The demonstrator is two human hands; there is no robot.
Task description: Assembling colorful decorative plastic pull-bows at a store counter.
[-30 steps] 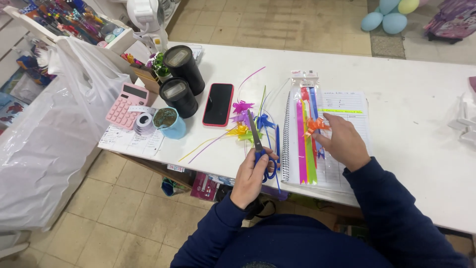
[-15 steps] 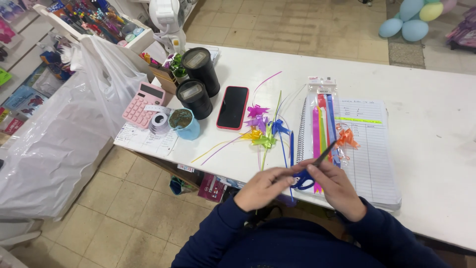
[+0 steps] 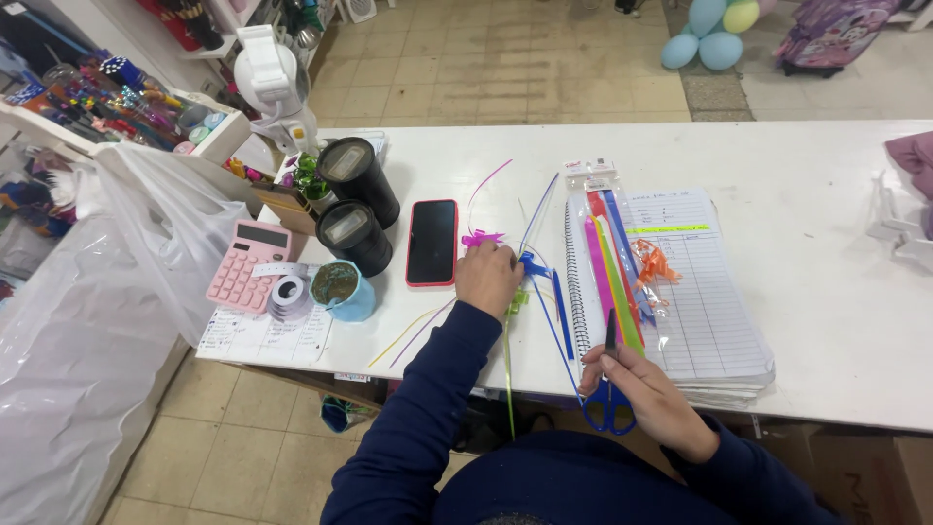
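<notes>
The right hand [image 3: 646,389] has its grip closed on blue-handled scissors [image 3: 609,394], blades shut and pointing away over the notebook [image 3: 709,311]. The left hand [image 3: 489,277] rests fingers-down on the ribbon bows [image 3: 483,238] on the bench [image 3: 807,175], grip loosely curled over them; the phone [image 3: 432,242] lies just left of that hand, the ribbon pack [image 3: 610,262] right.

On the bench [image 3: 807,175], the notebook [image 3: 695,292] lies at centre right, with a packet of ribbon strips [image 3: 612,262] on its left half. The scissors [image 3: 609,384] sit in the right hand [image 3: 641,389] at the notebook's near edge. Left of the notebook, the left hand [image 3: 489,277] rests on ribbon bows [image 3: 483,238]. The phone [image 3: 432,242] lies just left of that hand. Two canisters [image 3: 358,209] stand left of the phone, the cup [image 3: 342,290] and tape roll [image 3: 289,295] before them, and the calculator [image 3: 248,264] at the bench's left edge.
</notes>
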